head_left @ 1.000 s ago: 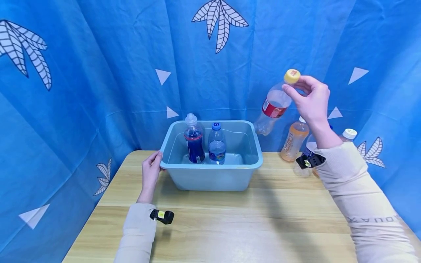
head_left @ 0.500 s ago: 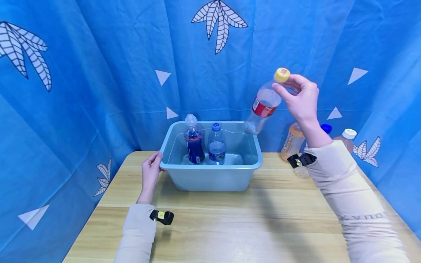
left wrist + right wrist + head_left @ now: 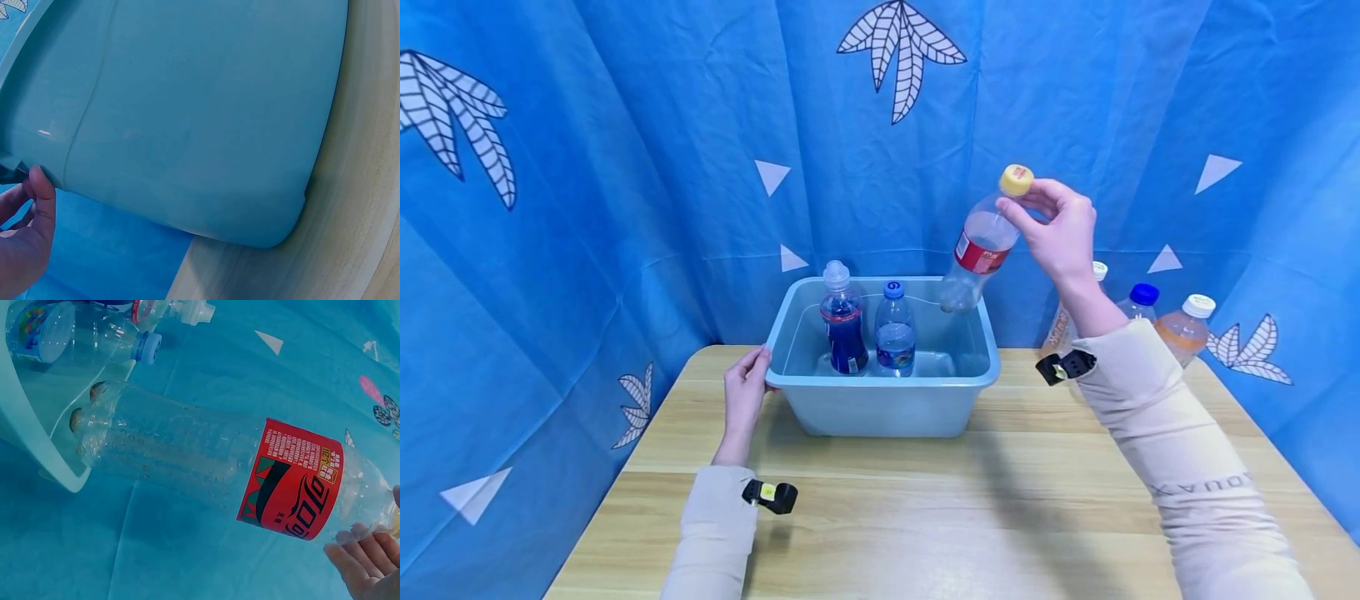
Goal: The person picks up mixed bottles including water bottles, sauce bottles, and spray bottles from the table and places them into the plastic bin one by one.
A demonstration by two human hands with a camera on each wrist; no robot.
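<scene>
Red-labelled bottle [image 3: 981,254] tilted, right grip [image 3: 1062,229] pinching below cap [image 3: 1017,180].

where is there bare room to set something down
Widest: the table in front of the bin, between the left sleeve and right sleeve. Inside the bin, right of the blue-capped bottle, the visible floor is bare, though the red-labelled bottle hangs over that end. Crowded: back right, with three bottles.
</scene>
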